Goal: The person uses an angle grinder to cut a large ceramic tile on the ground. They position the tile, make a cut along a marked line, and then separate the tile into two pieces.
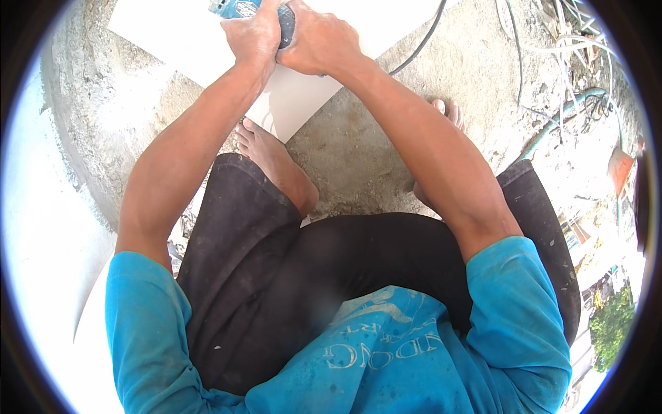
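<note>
Both my hands are closed round a blue and black hand-held power tool (286, 26) at the top edge of the view. My left hand (249, 36) grips its left side, and my right hand (323, 43) wraps its right side, close against the left. Only part of the tool shows between them; its working end is hidden. Beneath it lies a large white flat sheet or tile (172, 31), one corner pointing back toward my feet. Shadows of my hands fall across that corner.
My bare left foot (276, 162) is beside the sheet's near corner; my right foot (452, 114) is partly behind my forearm. A dark cable (426, 40) runs over the rough dusty ground (345, 159). Tangled pale wires (569, 45) and a green hose (541, 134) lie at right.
</note>
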A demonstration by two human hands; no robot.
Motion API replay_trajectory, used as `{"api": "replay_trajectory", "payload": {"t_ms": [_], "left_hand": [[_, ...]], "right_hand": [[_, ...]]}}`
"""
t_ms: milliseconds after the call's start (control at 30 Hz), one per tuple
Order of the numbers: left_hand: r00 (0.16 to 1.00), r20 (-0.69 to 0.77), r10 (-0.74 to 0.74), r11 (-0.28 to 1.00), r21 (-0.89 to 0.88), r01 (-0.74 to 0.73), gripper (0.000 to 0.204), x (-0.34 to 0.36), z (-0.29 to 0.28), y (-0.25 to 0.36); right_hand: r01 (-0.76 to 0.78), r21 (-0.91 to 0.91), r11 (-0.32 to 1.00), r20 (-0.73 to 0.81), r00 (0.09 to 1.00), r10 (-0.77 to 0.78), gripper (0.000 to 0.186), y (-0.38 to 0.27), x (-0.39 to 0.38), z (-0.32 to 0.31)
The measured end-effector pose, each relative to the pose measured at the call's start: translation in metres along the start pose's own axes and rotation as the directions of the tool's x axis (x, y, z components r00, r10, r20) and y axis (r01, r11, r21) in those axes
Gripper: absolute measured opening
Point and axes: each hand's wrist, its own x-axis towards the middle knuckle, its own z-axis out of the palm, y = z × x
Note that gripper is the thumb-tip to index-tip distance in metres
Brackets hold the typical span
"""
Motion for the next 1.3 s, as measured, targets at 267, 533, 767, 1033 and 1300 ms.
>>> {"api": "replay_trajectory", "payload": {"t_ms": [267, 533, 767, 1033, 1300], "left_hand": [[0.992, -0.078, 0.104, 0.994, -0.038, -0.107, 0.017, -0.005, 0.006, -0.008], [0.995, -0.045, 0.086, 0.995, -0.039, -0.088, 0.023, -0.013, 0.007, -0.01], [0.994, -0.055, 0.093, 0.992, -0.084, -0.097, 0.03, -0.02, 0.012, -0.01], [0.998, -0.005, 0.062, 0.997, -0.048, -0.062, 0.025, -0.024, 0.01, -0.009], [0.991, -0.105, 0.081, 0.995, -0.041, -0.086, 0.023, -0.035, 0.019, -0.009]], "right_hand": [[0.027, 0.026, 0.999, -0.027, 0.999, -0.026, 0.059, 0.004, -0.005, -0.002], [0.067, 0.069, 0.995, -0.06, 0.996, -0.063, 0.057, 0.008, -0.011, -0.007], [-0.007, 0.019, 1.0, 0.0, 1.0, 0.007, 0.062, 0.012, -0.016, -0.004], [-0.037, 0.001, 0.999, 0.018, 0.999, 0.037, 0.065, 0.016, -0.022, -0.003], [-0.087, -0.016, 0.996, 0.059, 0.994, 0.088, 0.066, 0.015, -0.028, -0.008]]}}
